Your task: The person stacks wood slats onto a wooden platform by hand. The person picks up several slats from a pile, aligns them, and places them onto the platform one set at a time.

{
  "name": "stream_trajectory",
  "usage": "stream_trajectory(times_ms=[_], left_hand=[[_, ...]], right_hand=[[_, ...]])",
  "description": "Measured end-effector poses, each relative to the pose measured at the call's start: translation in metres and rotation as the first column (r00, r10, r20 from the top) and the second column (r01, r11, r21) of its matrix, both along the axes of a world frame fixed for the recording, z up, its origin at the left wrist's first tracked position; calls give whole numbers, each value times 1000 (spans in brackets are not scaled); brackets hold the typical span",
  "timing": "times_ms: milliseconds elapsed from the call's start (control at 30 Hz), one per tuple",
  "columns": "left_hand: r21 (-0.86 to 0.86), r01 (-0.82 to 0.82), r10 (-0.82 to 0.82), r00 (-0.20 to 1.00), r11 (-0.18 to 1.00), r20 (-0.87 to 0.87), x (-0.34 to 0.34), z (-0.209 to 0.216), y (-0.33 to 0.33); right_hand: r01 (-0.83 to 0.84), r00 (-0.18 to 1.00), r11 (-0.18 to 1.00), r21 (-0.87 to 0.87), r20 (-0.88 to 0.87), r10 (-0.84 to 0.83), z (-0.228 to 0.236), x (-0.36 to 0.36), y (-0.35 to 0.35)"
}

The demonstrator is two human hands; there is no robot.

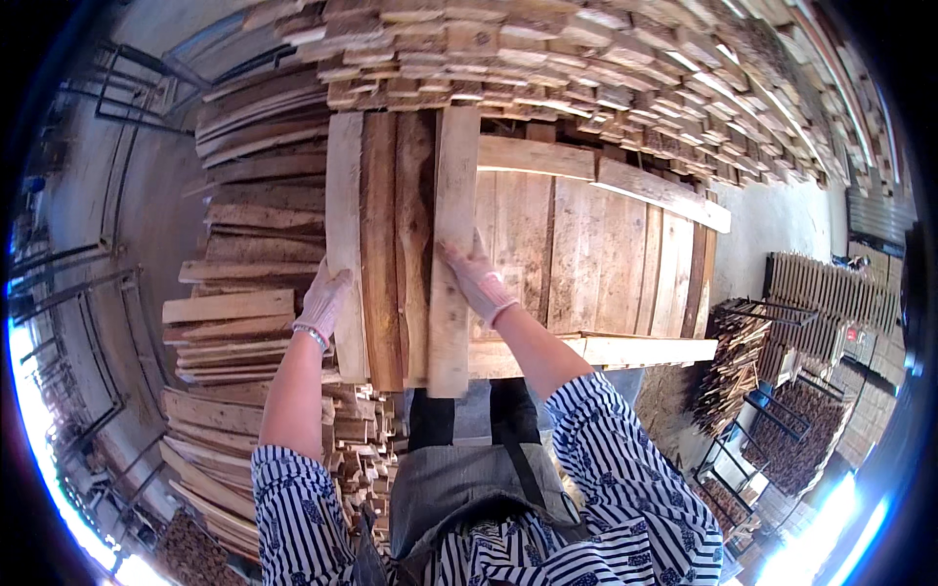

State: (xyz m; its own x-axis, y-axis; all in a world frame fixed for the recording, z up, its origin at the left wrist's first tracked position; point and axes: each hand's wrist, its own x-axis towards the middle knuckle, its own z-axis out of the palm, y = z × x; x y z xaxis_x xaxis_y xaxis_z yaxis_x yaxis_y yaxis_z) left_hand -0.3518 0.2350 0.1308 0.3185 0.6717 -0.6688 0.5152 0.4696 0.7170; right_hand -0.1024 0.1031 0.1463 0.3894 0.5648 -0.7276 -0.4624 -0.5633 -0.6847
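A row of wooden boards lies in front of me, running away from my body. My left hand [325, 299], in a pale knit glove, holds the outer edge of the leftmost pale board [346, 195]. Two darker brown boards [384, 244] sit between my hands. My right hand [479, 280], gloved as well, grips another pale board [455, 166], which looks raised over its neighbours and sticks out toward me. Some of my fingers are hidden by the boards' edges. To the right, a layer of side-by-side planks [576, 244] has crosswise strips [645, 350] along its near and far edges.
Stacked boards [469, 44] rise beyond the work surface. More piles of rough boards [239, 303] stand close on my left. Metal frames [107, 88] are at the far left; bundled wood stacks [796, 430] stand on the floor at the right.
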Motion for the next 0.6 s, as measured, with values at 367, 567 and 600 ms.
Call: stream_trajectory(times_ms=[367, 567, 600], left_hand=[[12, -58, 56, 990, 998, 128, -6, -2, 2], [58, -12, 16, 998, 998, -67, -14, 6, -5], [146, 55, -20, 973, 988, -232, -15, 3, -5]], right_hand=[[-233, 674, 955, -184, 677, 295, 1, -18, -4], [-232, 773, 911, -342, 504, 386, -5, 53, -70], [-204, 751, 887, -414, 515, 413, -12, 53, -66]])
